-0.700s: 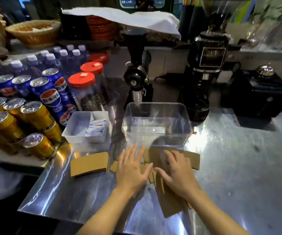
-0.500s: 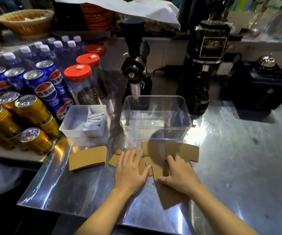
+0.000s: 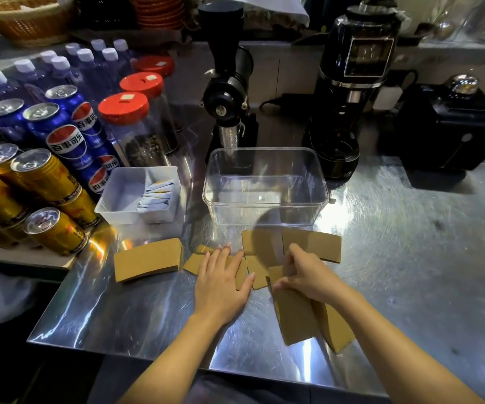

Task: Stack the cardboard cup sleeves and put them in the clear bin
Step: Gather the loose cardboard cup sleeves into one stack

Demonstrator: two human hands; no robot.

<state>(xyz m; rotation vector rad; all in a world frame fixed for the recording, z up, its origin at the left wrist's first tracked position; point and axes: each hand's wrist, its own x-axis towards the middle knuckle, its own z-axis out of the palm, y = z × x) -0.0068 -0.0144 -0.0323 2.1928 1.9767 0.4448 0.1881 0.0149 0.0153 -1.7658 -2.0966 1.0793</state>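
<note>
Several flat brown cardboard cup sleeves lie scattered on the steel counter in front of the empty clear bin (image 3: 265, 196). One small stack of sleeves (image 3: 147, 259) sits apart at the left. My left hand (image 3: 220, 282) lies flat, fingers spread, on the overlapping sleeves in the middle (image 3: 257, 271). My right hand (image 3: 308, 275) pinches the top end of a sleeve (image 3: 295, 316) that points toward me, with another sleeve (image 3: 336, 326) beside it. Two more sleeves (image 3: 312, 243) lie just before the bin.
A white tray (image 3: 124, 196) with sachets stands left of the bin. Gold and blue cans (image 3: 46, 176), bottles and red-lidded jars (image 3: 132, 126) crowd the left. Two black grinders (image 3: 229, 86) and a black box (image 3: 451, 126) stand behind. The counter's front edge is near me.
My right hand has drawn back slightly and closed its fingers on the end of a sleeve. My left hand stays flat on the middle sleeves. The camera has tilted down.
</note>
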